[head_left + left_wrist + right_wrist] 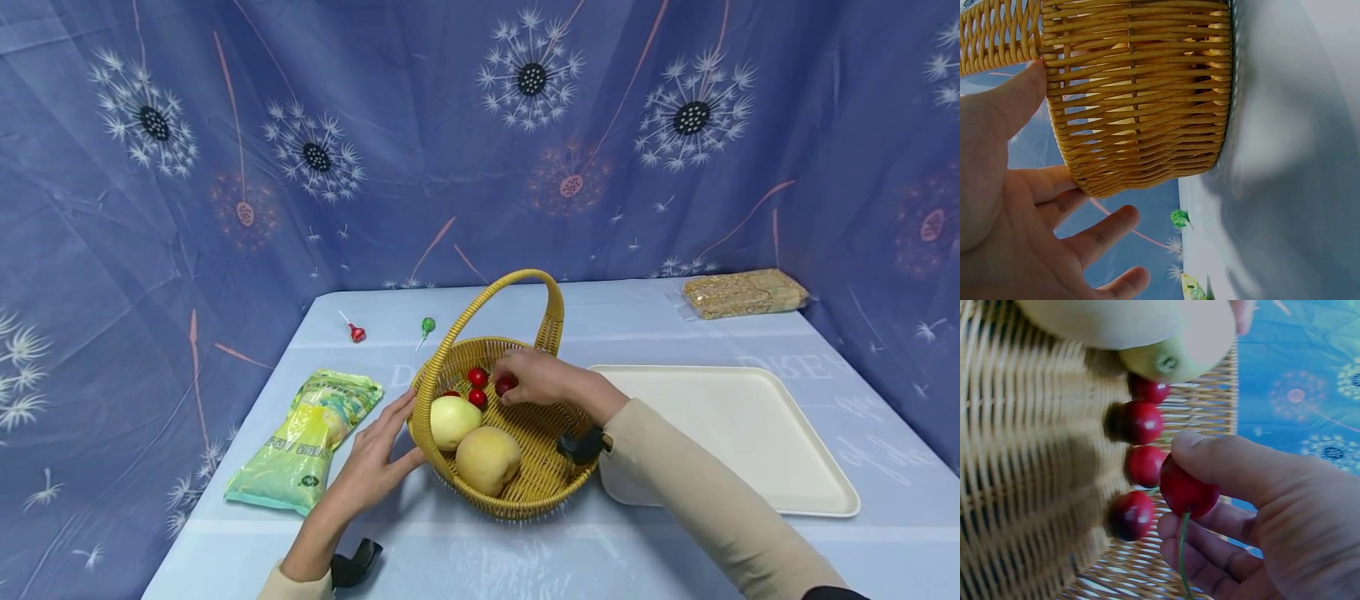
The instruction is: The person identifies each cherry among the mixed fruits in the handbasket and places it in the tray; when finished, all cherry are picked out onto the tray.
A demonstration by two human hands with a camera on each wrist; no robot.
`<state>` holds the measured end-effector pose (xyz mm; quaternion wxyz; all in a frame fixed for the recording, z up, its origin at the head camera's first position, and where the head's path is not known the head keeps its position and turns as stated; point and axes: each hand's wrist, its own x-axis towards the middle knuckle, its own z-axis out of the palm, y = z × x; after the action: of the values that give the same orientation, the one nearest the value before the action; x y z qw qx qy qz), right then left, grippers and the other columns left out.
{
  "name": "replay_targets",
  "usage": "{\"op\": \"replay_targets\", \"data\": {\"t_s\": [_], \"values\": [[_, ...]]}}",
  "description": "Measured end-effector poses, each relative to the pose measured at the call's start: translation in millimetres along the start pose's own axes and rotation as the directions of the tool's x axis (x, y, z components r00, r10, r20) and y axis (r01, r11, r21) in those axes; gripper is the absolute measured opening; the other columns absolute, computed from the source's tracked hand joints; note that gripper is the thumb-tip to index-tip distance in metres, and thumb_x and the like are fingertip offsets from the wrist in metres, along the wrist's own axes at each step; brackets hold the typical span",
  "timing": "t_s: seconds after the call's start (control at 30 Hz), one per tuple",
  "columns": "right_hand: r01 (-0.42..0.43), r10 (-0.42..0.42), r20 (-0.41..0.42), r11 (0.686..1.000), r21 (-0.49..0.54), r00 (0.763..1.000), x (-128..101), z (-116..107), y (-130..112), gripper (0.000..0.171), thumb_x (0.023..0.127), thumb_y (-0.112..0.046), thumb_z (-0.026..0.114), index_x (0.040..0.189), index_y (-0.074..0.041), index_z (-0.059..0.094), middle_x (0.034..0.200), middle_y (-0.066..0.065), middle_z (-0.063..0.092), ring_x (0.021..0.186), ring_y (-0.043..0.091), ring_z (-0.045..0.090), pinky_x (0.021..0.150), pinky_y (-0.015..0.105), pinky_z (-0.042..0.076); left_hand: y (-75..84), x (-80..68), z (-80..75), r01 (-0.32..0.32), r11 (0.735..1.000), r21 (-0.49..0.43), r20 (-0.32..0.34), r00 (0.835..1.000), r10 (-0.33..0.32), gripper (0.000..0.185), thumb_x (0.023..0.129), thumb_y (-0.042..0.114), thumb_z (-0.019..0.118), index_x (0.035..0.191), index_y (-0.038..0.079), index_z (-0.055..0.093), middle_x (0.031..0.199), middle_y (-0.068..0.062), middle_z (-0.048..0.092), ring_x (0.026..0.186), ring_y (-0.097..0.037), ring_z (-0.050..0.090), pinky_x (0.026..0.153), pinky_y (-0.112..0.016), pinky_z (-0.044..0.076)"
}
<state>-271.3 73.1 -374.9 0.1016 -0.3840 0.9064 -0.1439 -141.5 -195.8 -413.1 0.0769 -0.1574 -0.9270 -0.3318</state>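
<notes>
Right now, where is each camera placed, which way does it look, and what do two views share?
Head: above the table, looking forward and down at the basket; both hands and sleeves show.
Left wrist: low beside the basket wall; left hand touches it.
Right wrist: inside the basket; right hand pinches a cherry.
Head and right wrist share cherries and the pale fruit.

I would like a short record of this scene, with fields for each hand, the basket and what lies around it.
right hand: pinches a red cherry inside the basket
left hand: open, fingers against the basket's outer wall
basket: wicker, with handle; holds two pale fruits and more cherries
left of basket: green packet, two lollipops
right of basket: cream tray
</notes>
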Motion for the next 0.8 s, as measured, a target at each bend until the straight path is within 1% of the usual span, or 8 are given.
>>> {"op": "replay_targets", "data": {"t_s": [0.13,0.23,0.37,0.43,0.67,0.8], "values": [[0.026,-0.025,-0.059,1.000,0.016,0.998,-8,-12,-6,0.033,0.086,-0.026,0.068,0.116,-0.013,0.065,0.112,0.001,0.060,0.098,0.016,0.057,0.084,0.035,0.046,0.3,0.1,0.0,0.012,1.000,-0.005,0.003,1.000,-0.012,0.071,0.087,0.038,0.064,0.148,0.019,0.032,0.155,-0.003,0.030,0.141,-0.031,0.031,0.105,-0.059,0.024],[0.055,-0.052,-0.119,0.998,0.022,0.991,-14,-19,-10,0.030,0.085,-0.025,0.069,0.113,-0.015,0.066,0.108,-0.001,0.062,0.091,0.013,0.058,0.079,0.031,0.047,0.2,-0.2,0.4,0.014,1.000,-0.009,0.004,1.000,-0.014,0.072,0.088,0.037,0.064,0.148,0.019,0.031,0.156,-0.003,0.030,0.142,-0.031,0.031,0.105,-0.059,0.024],[0.068,-0.059,-0.176,0.997,0.046,0.983,-24,-28,-13,0.028,0.085,-0.023,0.069,0.112,-0.018,0.067,0.100,-0.002,0.062,0.082,0.009,0.058,0.072,0.025,0.047,0.3,-0.7,0.7,0.015,1.000,-0.006,0.002,1.000,-0.015,0.072,0.088,0.037,0.064,0.149,0.018,0.031,0.155,-0.005,0.030,0.141,-0.031,0.031,0.105,-0.060,0.024],[0.061,-0.050,-0.195,0.997,0.053,0.980,-29,-31,-14,0.029,0.085,-0.023,0.069,0.113,-0.018,0.067,0.099,-0.003,0.062,0.081,0.008,0.057,0.071,0.025,0.047,0.5,-0.8,0.6,0.016,1.000,-0.009,0.000,1.000,-0.016,0.072,0.087,0.037,0.065,0.149,0.019,0.031,0.155,-0.005,0.030,0.141,-0.031,0.032,0.105,-0.060,0.024],[0.022,-0.008,-0.243,0.998,0.057,0.970,-50,-42,-11,0.032,0.086,-0.026,0.067,0.117,-0.018,0.066,0.106,-0.001,0.063,0.087,0.015,0.057,0.073,0.030,0.045,2.0,-0.9,0.4,0.021,1.000,-0.022,0.008,1.000,-0.021,0.073,0.087,0.038,0.065,0.148,0.019,0.031,0.155,-0.003,0.030,0.141,-0.029,0.032,0.106,-0.058,0.023],[0.010,0.005,-0.278,0.998,0.055,0.960,-62,-46,-7,0.033,0.086,-0.028,0.069,0.117,-0.017,0.066,0.102,-0.002,0.063,0.086,0.014,0.056,0.073,0.030,0.044,2.3,-0.9,0.8,0.013,1.000,-0.020,0.005,1.000,-0.013,0.073,0.087,0.037,0.065,0.148,0.020,0.031,0.155,-0.004,0.031,0.141,-0.030,0.032,0.105,-0.058,0.023]]}}
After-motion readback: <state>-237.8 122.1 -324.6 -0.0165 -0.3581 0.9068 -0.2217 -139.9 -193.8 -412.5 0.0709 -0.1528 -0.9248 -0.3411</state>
